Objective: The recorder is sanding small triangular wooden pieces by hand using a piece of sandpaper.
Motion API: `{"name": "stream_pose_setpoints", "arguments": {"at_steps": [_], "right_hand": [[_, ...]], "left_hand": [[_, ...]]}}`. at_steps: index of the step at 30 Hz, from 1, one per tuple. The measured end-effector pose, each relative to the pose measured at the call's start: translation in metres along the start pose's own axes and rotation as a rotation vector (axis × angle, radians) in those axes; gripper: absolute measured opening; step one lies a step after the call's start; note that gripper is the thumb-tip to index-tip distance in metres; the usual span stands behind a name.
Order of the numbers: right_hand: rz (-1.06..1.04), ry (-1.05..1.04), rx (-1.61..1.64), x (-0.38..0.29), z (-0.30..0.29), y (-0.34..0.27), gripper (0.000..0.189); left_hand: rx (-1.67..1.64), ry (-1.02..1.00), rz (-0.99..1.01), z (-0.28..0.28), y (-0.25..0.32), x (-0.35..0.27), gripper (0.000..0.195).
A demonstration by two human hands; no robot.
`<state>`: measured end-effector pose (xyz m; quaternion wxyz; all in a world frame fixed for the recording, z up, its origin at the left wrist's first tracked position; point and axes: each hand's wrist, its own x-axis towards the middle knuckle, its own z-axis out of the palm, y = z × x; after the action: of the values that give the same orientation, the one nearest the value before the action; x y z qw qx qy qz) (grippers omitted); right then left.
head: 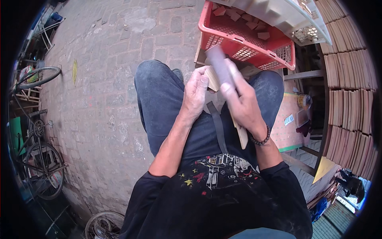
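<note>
In front of my lap, my left hand (pixel 194 91) pinches a small wooden block (pixel 212 80) with pale, striped grain between thumb and fingers. My right hand (pixel 244 103) grips a grey-brown abrasive-faced sanding stick (pixel 220 64), whose upper end is blurred. It sits just right of the block; whether the two touch I cannot tell. A flat, light wooden end (pixel 243 139) sticks out below my right palm and looks like part of the same stick. Pale dust coats the fingers of both hands. A dark strap (pixel 218 127) hangs between my thighs.
Beyond my hands stands a red plastic crate (pixel 222 34) with several small wood pieces (pixel 252 24) inside. A white plastic crate (pixel 268 12) overlaps it. To the right are a low pink-topped surface (pixel 289 136), a jar (pixel 303 101) and stacked wooden slats (pixel 350 107). A bicycle (pixel 38 128) stands left.
</note>
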<state>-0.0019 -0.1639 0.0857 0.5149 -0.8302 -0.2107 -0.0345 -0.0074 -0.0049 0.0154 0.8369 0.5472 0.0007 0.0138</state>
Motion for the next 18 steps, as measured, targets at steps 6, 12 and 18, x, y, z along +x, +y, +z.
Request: {"name": "stream_pose_setpoints", "arguments": {"at_steps": [6,12,18], "right_hand": [[0.099,-0.119,-0.219,0.009,-0.002,0.017,0.058],[0.1,0.001,-0.141,-0.009,-0.009,0.021,0.058],[0.132,-0.074,-0.168,-0.018,0.015,0.001,0.061]], "left_hand": [[0.124,-0.094,0.026,-0.004,0.0,-0.007,0.043],[0.017,0.017,0.05,-0.001,0.0,-0.002,0.042],[-0.047,0.082,0.042,-0.007,-0.004,-0.003,0.041]]}}
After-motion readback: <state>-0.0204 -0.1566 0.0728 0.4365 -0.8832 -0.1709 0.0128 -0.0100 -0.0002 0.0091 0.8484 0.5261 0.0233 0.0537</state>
